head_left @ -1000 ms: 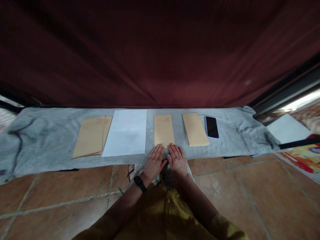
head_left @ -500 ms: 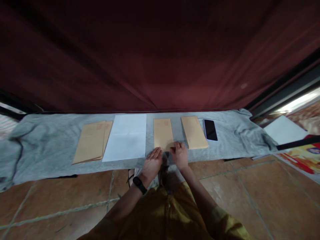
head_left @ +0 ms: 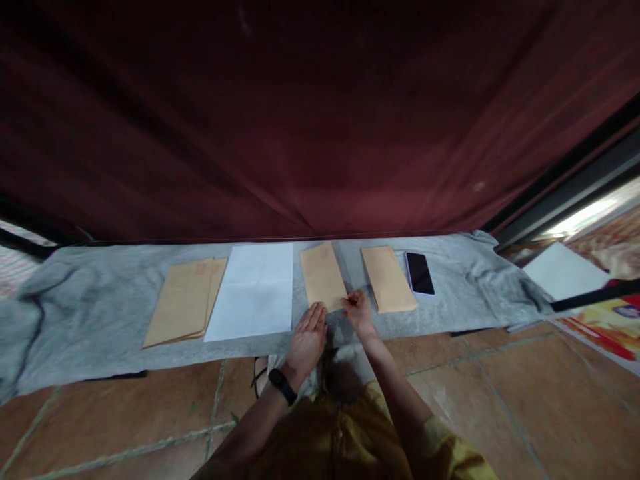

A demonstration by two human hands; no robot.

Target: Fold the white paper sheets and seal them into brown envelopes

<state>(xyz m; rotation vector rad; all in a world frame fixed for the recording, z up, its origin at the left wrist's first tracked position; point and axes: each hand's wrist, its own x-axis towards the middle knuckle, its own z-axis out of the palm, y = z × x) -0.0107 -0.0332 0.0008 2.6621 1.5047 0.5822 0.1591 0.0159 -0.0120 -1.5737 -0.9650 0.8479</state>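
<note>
A brown paper envelope (head_left: 323,275) lies slightly turned on the grey cloth in front of me. My left hand (head_left: 307,339), with a black band on the wrist, rests flat at its lower left corner, fingers stretched out. At the lower right corner, my right hand (head_left: 359,313) has its thumb and fingers pinched on the envelope's edge. To the left are white paper sheets (head_left: 253,290) with a fold crease across them. Farther left, brown envelopes (head_left: 180,297) overlap in a small pile. Right of my right hand sits a thicker stack of brown envelopes (head_left: 390,280).
A phone (head_left: 420,273) with a dark screen lies right of the envelope stack. The grey cloth (head_left: 475,287) covers a long, narrow surface. Dark red fabric (head_left: 320,167) hangs along its far side. A white sheet (head_left: 565,270) and colourful printed packaging (head_left: 610,327) are at the far right.
The middle envelope has rotated, its far end swinging left. My right hand has closed on its lower right corner, while my left stays at the lower left. The view has tilted slightly.
</note>
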